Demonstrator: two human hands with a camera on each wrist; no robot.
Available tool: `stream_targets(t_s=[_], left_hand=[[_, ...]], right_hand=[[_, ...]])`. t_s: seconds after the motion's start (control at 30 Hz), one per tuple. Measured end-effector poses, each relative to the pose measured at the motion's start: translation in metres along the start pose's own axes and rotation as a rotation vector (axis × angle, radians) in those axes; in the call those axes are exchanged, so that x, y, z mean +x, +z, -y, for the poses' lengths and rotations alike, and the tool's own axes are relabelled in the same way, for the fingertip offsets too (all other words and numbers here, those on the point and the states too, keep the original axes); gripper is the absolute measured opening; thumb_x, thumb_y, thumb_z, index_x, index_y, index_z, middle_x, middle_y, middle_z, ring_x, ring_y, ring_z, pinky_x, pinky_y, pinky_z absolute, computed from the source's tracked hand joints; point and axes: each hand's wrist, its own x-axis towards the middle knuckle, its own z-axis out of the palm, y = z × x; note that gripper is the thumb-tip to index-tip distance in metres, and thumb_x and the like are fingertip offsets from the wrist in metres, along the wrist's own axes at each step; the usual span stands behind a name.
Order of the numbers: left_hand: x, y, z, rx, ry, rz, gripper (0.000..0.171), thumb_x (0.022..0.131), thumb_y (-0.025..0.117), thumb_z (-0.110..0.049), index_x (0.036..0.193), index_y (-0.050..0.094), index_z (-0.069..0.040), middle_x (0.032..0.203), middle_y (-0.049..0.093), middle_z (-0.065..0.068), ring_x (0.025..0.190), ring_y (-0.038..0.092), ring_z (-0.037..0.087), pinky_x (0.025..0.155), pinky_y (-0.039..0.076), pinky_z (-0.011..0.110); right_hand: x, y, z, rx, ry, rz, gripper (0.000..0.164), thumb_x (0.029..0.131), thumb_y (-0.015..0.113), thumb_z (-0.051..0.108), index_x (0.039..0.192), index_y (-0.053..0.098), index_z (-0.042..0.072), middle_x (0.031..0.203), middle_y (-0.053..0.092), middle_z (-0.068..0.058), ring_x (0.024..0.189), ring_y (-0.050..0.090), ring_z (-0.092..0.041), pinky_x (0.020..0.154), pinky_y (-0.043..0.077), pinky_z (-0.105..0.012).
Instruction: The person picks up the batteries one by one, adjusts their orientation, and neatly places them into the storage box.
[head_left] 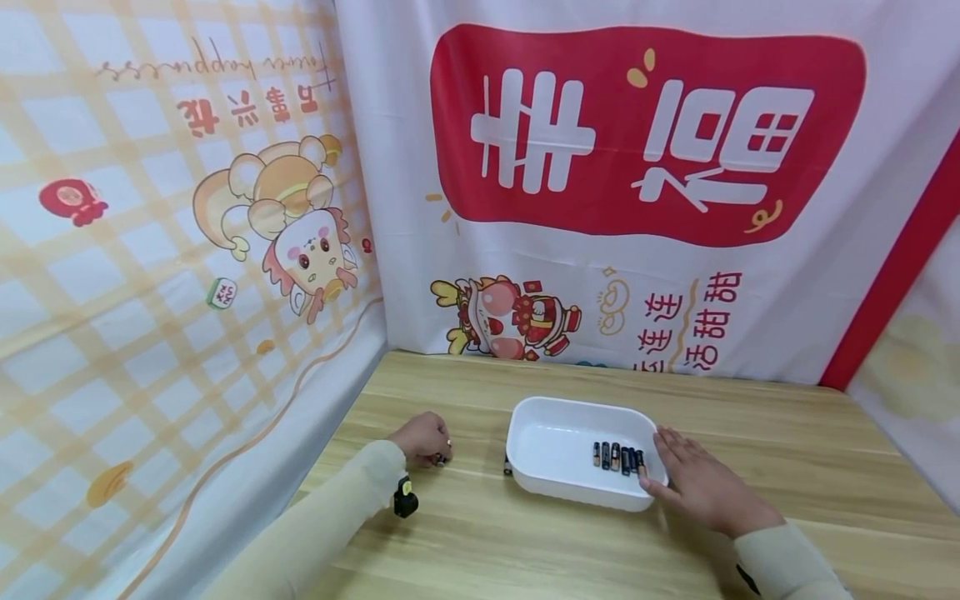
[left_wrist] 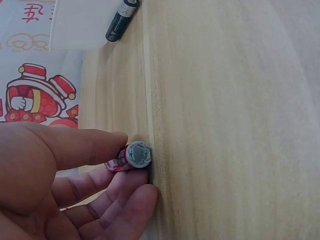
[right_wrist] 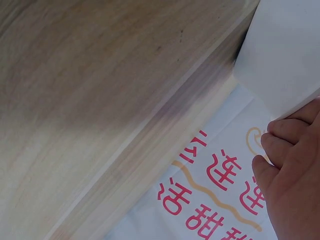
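My left hand (head_left: 426,437) is low over the left part of the table. Its thumb and fingers pinch a small cylinder (left_wrist: 131,156) with a red-and-silver wrapper and a rough grey end. My right hand (head_left: 701,479) rests at the right end of a white plastic tray (head_left: 562,479), fingers fairly straight against the rim and thumb reaching over it. Inside, towards that end, several batteries (head_left: 616,457), dark with copper ends, lie side by side in a row. One dark battery (left_wrist: 122,20) lies on the table just outside the tray's left end.
The wood-grain table (head_left: 465,542) backs onto a hanging white cloth (head_left: 397,250) with red print. On the left a checkered cloth (head_left: 150,333) hangs along the table's edge. A small black wrist camera (head_left: 405,500) is strapped to the left sleeve.
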Motion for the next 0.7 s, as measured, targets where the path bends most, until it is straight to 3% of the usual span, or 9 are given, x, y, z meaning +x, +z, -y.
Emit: stream_targets(t_s=[0.2, 0.4, 0.57, 0.7], left_hand=[[0.0024, -0.0017, 0.0043, -0.009, 0.029, 0.035, 0.011, 0.081, 0.071, 0.002, 0.085, 0.062, -0.003, 0.071, 0.063, 0.009, 0.059, 0.058, 0.017, 0.049, 0.055, 0.029], [0.0017, -0.0053, 0.0044, -0.157, 0.059, 0.098, 0.012, 0.085, 0.063, 0.005, 0.097, 0.063, 0.004, 0.077, 0.065, 0.012, 0.063, 0.06, 0.019, 0.053, 0.056, 0.031], [0.0041, -0.0059, 0.0049, -0.249, 0.081, 0.131, 0.021, 0.088, 0.062, 0.004, 0.109, 0.061, 0.008, 0.085, 0.066, 0.014, 0.071, 0.063, 0.019, 0.063, 0.059, 0.035], [0.008, -0.0048, 0.0073, -0.387, 0.072, 0.155, 0.032, 0.092, 0.061, 0.003, 0.123, 0.055, 0.01, 0.093, 0.067, 0.018, 0.076, 0.065, 0.019, 0.069, 0.06, 0.036]], right_hand=[[-0.0001, -0.0019, 0.0015, 0.012, 0.015, 0.01, 0.085, 0.097, 0.044, 0.06, 0.146, 0.032, -0.007, 0.153, 0.028, -0.024, 0.14, 0.024, -0.043, 0.114, 0.022, -0.055], [-0.0002, -0.002, 0.0011, 0.009, 0.013, 0.011, 0.084, 0.097, 0.044, 0.06, 0.146, 0.032, -0.008, 0.153, 0.028, -0.025, 0.14, 0.025, -0.043, 0.114, 0.022, -0.055], [-0.0003, -0.0021, 0.0016, 0.008, 0.011, 0.006, 0.084, 0.097, 0.044, 0.06, 0.146, 0.033, -0.008, 0.152, 0.029, -0.025, 0.139, 0.025, -0.043, 0.114, 0.022, -0.055], [-0.0004, -0.0024, 0.0022, 0.008, 0.007, 0.002, 0.084, 0.097, 0.044, 0.059, 0.146, 0.033, -0.008, 0.152, 0.029, -0.025, 0.139, 0.025, -0.043, 0.114, 0.022, -0.055]])
